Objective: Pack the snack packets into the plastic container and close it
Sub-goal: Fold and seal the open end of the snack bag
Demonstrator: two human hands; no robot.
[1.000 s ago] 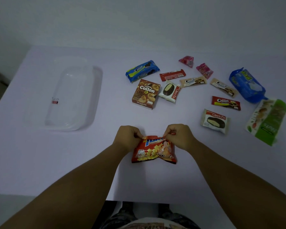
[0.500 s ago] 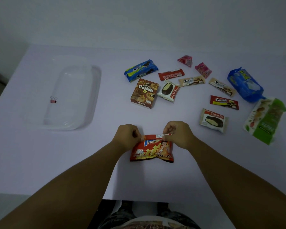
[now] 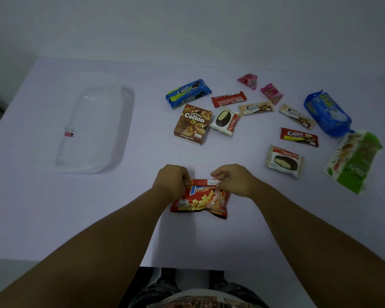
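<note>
While both forearms reach in from the near edge of the white table [image 3: 187, 241], the left hand [image 3: 170, 182] and the right hand [image 3: 233, 180] each pinch a top corner of the red potato snack packet [image 3: 200, 200], fingers curled round its folded upper edge; the packet lies on the table just in front of the person, its lower part flat and its print facing up. Off to the left, well apart from the hands, sits the clear plastic container [image 3: 93, 130], holding no packets, with a small red binder clip [image 3: 69, 132] at its left side; whether the clip touches the container cannot be told. Beyond the hands and to the right the other snacks lie spread out: a brown Collon box [image 3: 192, 124] with a Choco Pie packet [image 3: 226, 123] just beside it, a blue cream-biscuit packet [image 3: 187, 93] behind the box, a red wafer bar [image 3: 229, 98], two small pink sweet packets [image 3: 248, 80] [image 3: 271, 93], two beige cream-biscuit packets [image 3: 256, 107] [image 3: 297, 116], a dark red cream-biscuit packet [image 3: 299, 137], a second Choco Pie packet [image 3: 283, 161] nearest the right hand, a large blue bag [image 3: 327, 113], and a green nut bag [image 3: 353, 162] at the far right.
</note>
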